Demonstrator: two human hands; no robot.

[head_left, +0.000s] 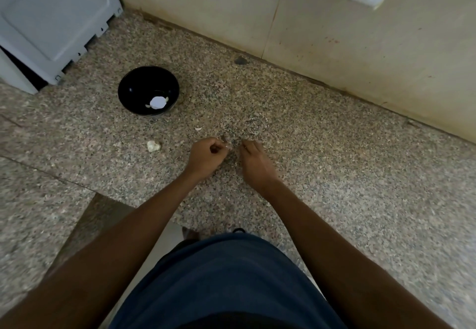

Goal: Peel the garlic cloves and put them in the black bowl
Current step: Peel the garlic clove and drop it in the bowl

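Dim, flat indoor light, no clear source direction. Shadows are soft and weak: faint dark patch under the left hand (206, 154) and right hand (253, 158) on the speckled countertop (334, 174). One blown-out white highlight inside the black bowl (148, 94), near the bottom; it hides part of what lies there. Forearms and the dark shirt (226, 285) at the bottom are underexposed, little detail. Wide-angle distortion is strong: the wall (360, 52) base line and counter edges bow and tilt toward the frame edges. Overall soft and smeary, granite grain blurs toward the lower corners. Fingertips are too small and soft to resolve. Slight greenish-yellow cast on the wall.
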